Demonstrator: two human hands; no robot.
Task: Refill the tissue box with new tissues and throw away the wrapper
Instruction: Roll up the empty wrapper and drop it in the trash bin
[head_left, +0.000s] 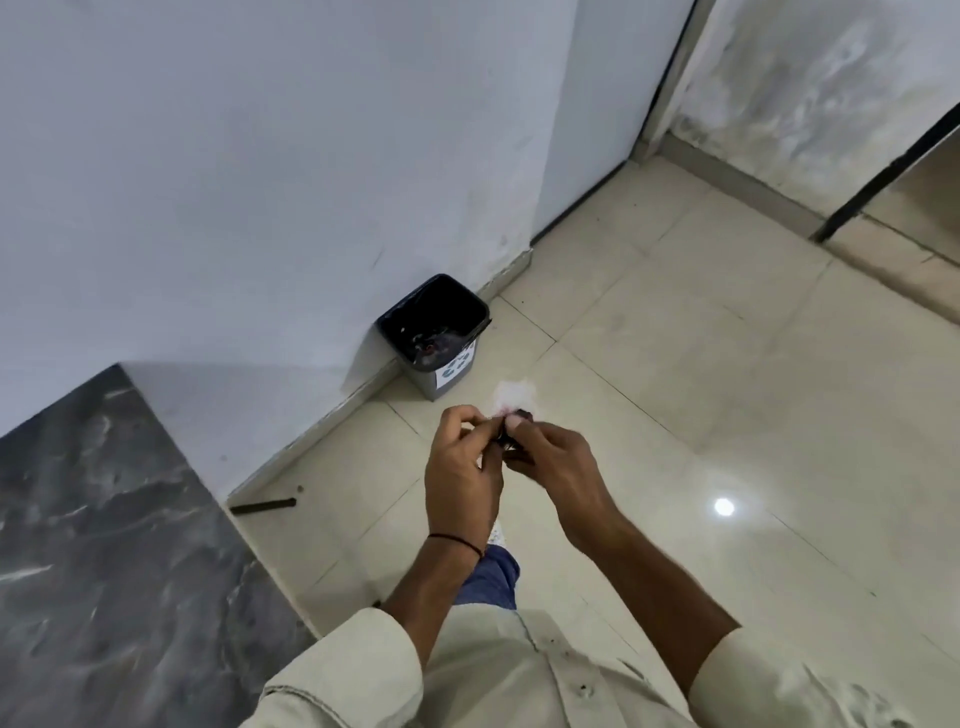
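My left hand (462, 467) and my right hand (558, 467) meet in front of me, both pinching a thin, crumpled, clear wrapper (514, 397) with a small dark printed part. The wrapper is blurred and sticks up above my fingertips. A small grey bin (454, 371) with a black liner stands on the floor against the white wall, just beyond my hands and slightly left. Some rubbish lies inside it. No tissue box is in view.
A dark marble counter (104, 545) fills the lower left. Near the skirting on the pale tiled floor (701, 389) lies a dark rod (262, 505). A doorway with a dark frame (883, 182) is at the upper right.
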